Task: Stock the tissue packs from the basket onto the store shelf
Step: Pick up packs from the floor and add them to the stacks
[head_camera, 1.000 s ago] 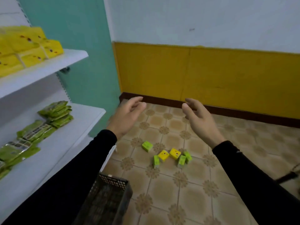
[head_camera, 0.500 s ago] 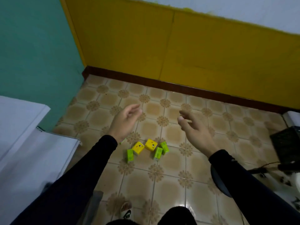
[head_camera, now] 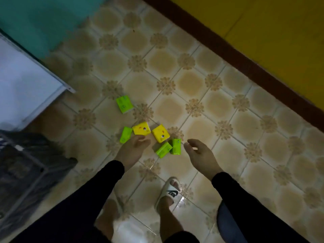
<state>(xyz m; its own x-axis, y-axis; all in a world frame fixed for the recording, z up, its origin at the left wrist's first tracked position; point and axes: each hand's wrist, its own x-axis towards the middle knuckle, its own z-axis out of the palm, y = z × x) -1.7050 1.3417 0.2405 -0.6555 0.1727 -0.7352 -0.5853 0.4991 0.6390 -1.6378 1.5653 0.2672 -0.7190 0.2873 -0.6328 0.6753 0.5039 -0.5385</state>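
Several small tissue packs lie scattered on the tiled floor. Two are yellow (head_camera: pixel 141 128) (head_camera: pixel 161 134); a green pack (head_camera: pixel 124 104) lies apart farther off, another green pack (head_camera: pixel 125 135) sits left of the yellow ones, and two green packs (head_camera: pixel 164 150) (head_camera: pixel 176 146) lie between my hands. My left hand (head_camera: pixel 133 149) reaches down with relaxed fingers just short of the yellow packs and holds nothing. To the right of the cluster hovers my right hand (head_camera: pixel 199 153), fingers loosely curved and empty. The dark basket (head_camera: pixel 22 171) stands at the left edge.
A white shelf corner (head_camera: pixel 31 85) juts in at the left, above the basket. My foot in a white slipper (head_camera: pixel 169 192) stands on the floor below the packs. A teal wall and a yellow wall with a dark skirting (head_camera: pixel 245 64) bound the floor.
My view has tipped down from the shelves and wall to the floor. Both hands have dropped toward the tissue packs, and the picture has grown darker.
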